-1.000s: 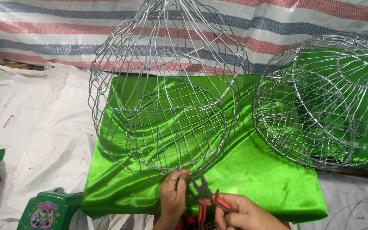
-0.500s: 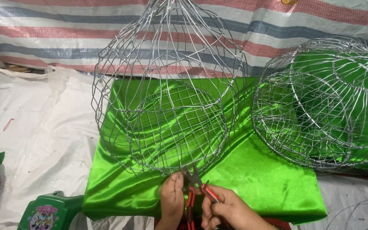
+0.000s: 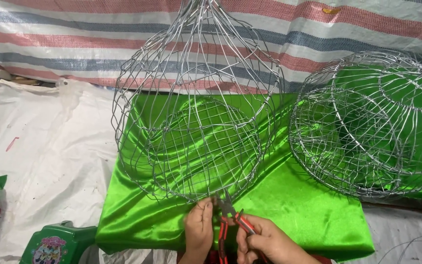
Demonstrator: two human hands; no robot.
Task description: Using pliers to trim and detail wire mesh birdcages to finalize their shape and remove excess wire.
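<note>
The left hand pinches the bottom rim of a tall wire frame, fingers closed on the wire at the near edge of a green satin cloth. Just beside it, the right hand is closed around the red handles of a pair of pliers, whose dark tip points up and meets the same stretch of rim next to the left fingers. The frame stands upright on the cloth, bulging in the middle and narrowing to a neck at the top of the view. Toward the cloth's right edge lies a second, rounder wire frame, tipped on its side, apart from the first. The cloth lies on a white sheet; behind runs a striped tarpaulin. A green plastic stool sits by the cloth's near left corner.
</note>
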